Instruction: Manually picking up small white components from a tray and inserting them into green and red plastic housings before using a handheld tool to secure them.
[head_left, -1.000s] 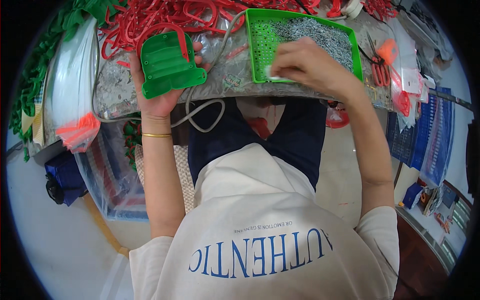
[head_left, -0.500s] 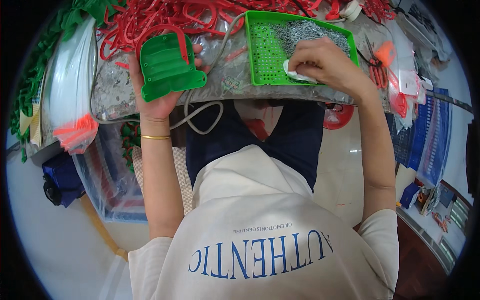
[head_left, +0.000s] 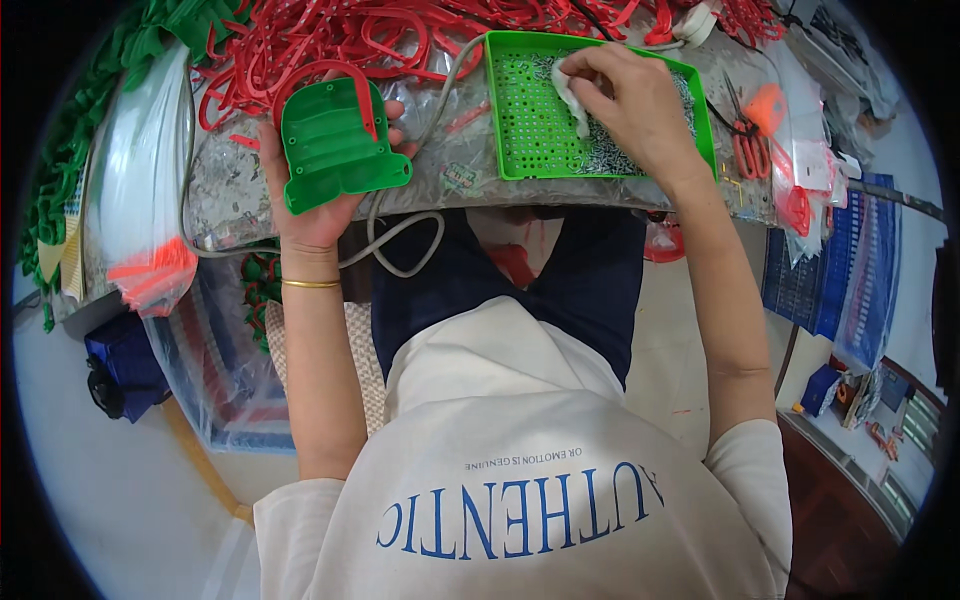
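Partly hidden is the left hand [head_left: 315, 205]: its palm and most of its fingers lie behind the green plastic part [head_left: 335, 140] it holds, so only the thumb edge, the wrist with a thin gold bangle [head_left: 311, 284] and a few fingertips at the part's right side show. How tightly the grip closes behind the part cannot be told, but the part rests in it, held up over the near edge of the desk [head_left: 450, 180] in the upper left of the frame. The part is a flat ribbed piece with a rounded top and a wider foot; its long axis runs up and down the frame, leaning slightly left, the rounded end toward the red plastic loops [head_left: 330, 40] at the top. Those loops run off the top edge and are a tangle hard to separate.

The right hand [head_left: 635, 105] is at upper centre-right, over the green perforated tray [head_left: 530, 140], whose long side lies across the frame. Its fingers are curled and pinch a small white wad [head_left: 572, 92], pressed down among the small grey metal pieces [head_left: 610, 160] in the tray; the hand covers much of the tray's right half. Both forearms rise from the lower edge, the right one bent inward at the wrist. A grey cable [head_left: 400, 250] hangs below the desk edge. Orange-handled scissors [head_left: 750, 140] lie right of the tray.
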